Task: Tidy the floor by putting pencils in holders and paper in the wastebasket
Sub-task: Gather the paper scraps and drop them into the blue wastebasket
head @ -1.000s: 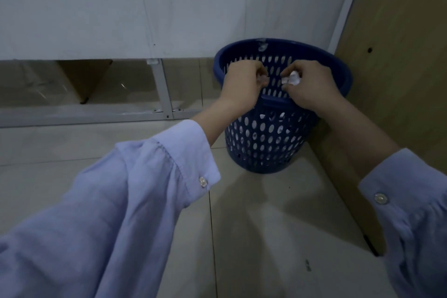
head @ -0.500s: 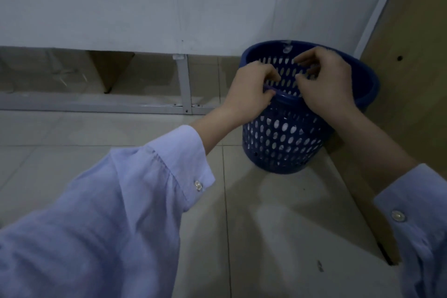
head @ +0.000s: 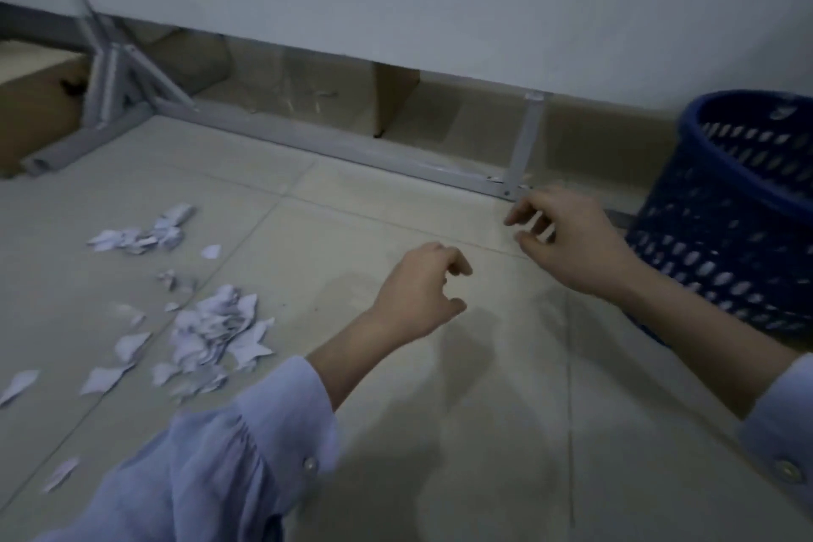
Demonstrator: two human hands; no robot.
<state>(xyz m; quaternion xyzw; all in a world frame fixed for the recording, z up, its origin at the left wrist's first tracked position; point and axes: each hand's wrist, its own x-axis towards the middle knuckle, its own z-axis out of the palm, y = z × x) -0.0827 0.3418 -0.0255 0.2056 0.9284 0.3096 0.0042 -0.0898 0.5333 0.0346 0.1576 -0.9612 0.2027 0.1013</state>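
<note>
A blue perforated wastebasket [head: 730, 207] stands at the right edge, with a white scrap showing inside near its far rim. Torn white paper scraps [head: 211, 330] lie heaped on the floor tiles at the left, and a second smaller heap [head: 145, 233] lies farther back. My left hand [head: 418, 295] hovers over the bare tiles in the middle, fingers loosely curled and holding nothing. My right hand [head: 567, 238] is just left of the basket, fingers spread and relaxed, also holding nothing. No pencils or holders are in view.
A grey metal frame rail [head: 352, 150] runs along the bottom of the white wall, with an upright post [head: 525, 141] and a braced leg [head: 110, 101] at the left. Cardboard boxes [head: 39, 110] sit behind it. Stray scraps [head: 61, 473] lie near my left sleeve.
Both hands have left the basket rim and moved left over the floor, and the paper my right hand pinched is gone. The view has swung left, bringing the scrap heaps into sight.
</note>
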